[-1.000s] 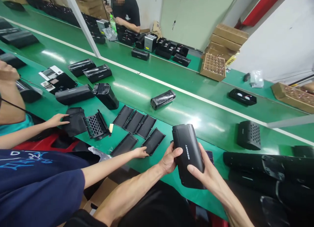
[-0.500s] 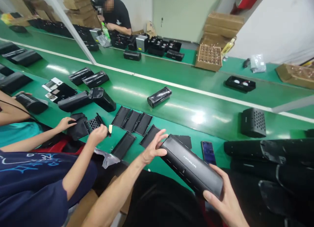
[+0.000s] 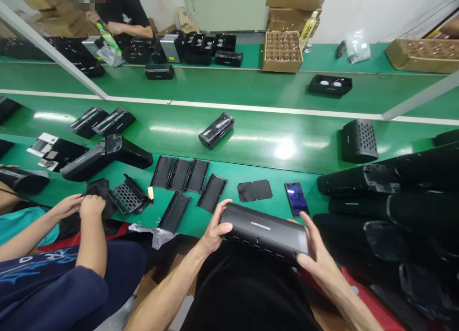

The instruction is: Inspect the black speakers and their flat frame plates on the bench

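A black speaker housing (image 3: 263, 233) with white lettering is held nearly level above my lap, near the bench edge. My left hand (image 3: 217, 228) grips its left end, thumb on the front face and fingers behind. Around the right end my right hand (image 3: 313, 247) is closed, its thumb at the lower edge. Just beyond the housing lie a black perforated sheet (image 3: 255, 190) and a phone (image 3: 296, 198). Several black rectangular panels (image 3: 180, 174) lie on the green bench to the left, one panel (image 3: 212, 192) close to my left hand.
At left, a co-worker's hands (image 3: 81, 207) work beside a black grille part (image 3: 129, 197). Another housing (image 3: 216, 130) rests on the green conveyor (image 3: 258, 154). Black housings (image 3: 358, 183) are stacked at right. Across the line stands a divided carton (image 3: 282, 51); a person (image 3: 125, 16) sits at far left.
Both hands have turned the housing from a steep slant to nearly level, its left end lower and nearer me. The co-worker's right hand has moved left, off the grille part. The view has shifted.
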Tool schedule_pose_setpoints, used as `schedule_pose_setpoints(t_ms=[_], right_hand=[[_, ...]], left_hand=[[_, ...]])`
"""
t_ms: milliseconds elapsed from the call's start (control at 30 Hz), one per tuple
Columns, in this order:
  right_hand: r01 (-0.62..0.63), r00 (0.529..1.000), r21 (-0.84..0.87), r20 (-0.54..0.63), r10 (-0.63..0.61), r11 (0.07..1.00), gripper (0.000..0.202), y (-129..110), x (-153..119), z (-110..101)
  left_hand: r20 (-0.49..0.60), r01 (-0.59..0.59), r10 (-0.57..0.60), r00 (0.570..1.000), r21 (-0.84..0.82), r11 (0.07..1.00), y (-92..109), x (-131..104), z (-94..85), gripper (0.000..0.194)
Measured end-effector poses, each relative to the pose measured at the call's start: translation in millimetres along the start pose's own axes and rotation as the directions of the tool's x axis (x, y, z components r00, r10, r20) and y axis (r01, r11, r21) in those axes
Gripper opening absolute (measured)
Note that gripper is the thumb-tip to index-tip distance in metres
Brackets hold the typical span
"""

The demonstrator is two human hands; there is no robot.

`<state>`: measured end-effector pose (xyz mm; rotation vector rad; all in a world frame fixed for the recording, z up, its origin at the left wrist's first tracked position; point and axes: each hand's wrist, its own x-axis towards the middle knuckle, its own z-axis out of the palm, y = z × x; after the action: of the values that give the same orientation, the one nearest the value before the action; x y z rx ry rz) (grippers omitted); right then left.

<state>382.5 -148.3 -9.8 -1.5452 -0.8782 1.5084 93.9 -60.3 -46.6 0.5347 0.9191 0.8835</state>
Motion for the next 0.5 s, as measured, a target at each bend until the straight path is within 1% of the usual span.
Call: schedule_pose_setpoints(t_ms=[67, 100, 167, 200, 233, 267, 300, 333, 367, 400, 433, 467, 500], right_hand=[[0.118, 0.988, 0.101, -0.109, -0.107, 0.988, 0.123, 8, 5, 16], [0.162, 0.975, 0.095, -0.165, -0.145, 0.982, 0.128, 10, 9, 25], [0.229, 0.936, -0.015, -0.27, -0.224, 0.973, 0.134, 7, 21, 36], [0.26, 0.91, -0.087, -0.312, -0.274, 0.962, 0.135, 0, 28, 38], [0.283, 0.886, -0.16, -0.335, -0.321, 0.946, 0.135, -9, 35, 37], [0.292, 0.872, -0.235, -0.332, -0.359, 0.927, 0.133, -20, 40, 35], [0.29, 0.875, -0.317, -0.294, -0.384, 0.903, 0.13, -32, 44, 32], [0.282, 0.889, -0.404, -0.23, -0.395, 0.87, 0.127, -44, 48, 29], [0.276, 0.908, -0.495, -0.147, -0.392, 0.824, 0.123, -54, 50, 28], [0.278, 0.925, -0.583, -0.052, -0.376, 0.764, 0.12, -62, 51, 29], [0.296, 0.934, -0.654, 0.046, -0.354, 0.696, 0.117, -68, 52, 33], [0.325, 0.934, -0.702, 0.135, -0.33, 0.633, 0.114, -71, 52, 38], [0.352, 0.93, -0.727, 0.204, -0.304, 0.589, 0.111, -73, 52, 44]], left_hand=[[-0.037, 0.017, -0.023, 0.999, -0.14, 0.99, -7, 1, 3.7, 0.085], [-0.042, 0.031, -0.041, 0.998, -0.212, 0.977, -13, 3, 5.5, 0.084], [0.008, 0.09, -0.092, 0.996, -0.319, 0.944, -25, 9, 6.9, 0.081], [0.066, 0.15, -0.136, 0.988, -0.322, 0.935, -30, 13, 6.3, 0.078], [0.128, 0.222, -0.194, 0.973, -0.273, 0.936, -32, 16, 5.1, 0.075], [0.167, 0.282, -0.253, 0.953, -0.18, 0.942, -32, 20, 3.7, 0.072], [0.176, 0.312, -0.296, 0.939, -0.071, 0.948, -29, 22, 2.9, 0.069], [0.166, 0.299, -0.299, 0.94, 0.03, 0.954, -22, 24, 3.5, 0.07], [0.158, 0.245, -0.261, 0.952, 0.113, 0.963, -13, 26, 6.1, 0.074], [0.16, 0.161, -0.189, 0.969, 0.176, 0.971, -3, 26, 10.7, 0.082], [0.194, 0.059, -0.103, 0.976, 0.224, 0.973, 7, 26, 17.1, 0.093], [0.247, -0.03, -0.047, 0.968, 0.298, 0.954, 17, 26, 24.7, 0.105], [0.294, -0.111, -0.008, 0.956, 0.385, 0.916, 24, 26, 32.2, 0.111]])
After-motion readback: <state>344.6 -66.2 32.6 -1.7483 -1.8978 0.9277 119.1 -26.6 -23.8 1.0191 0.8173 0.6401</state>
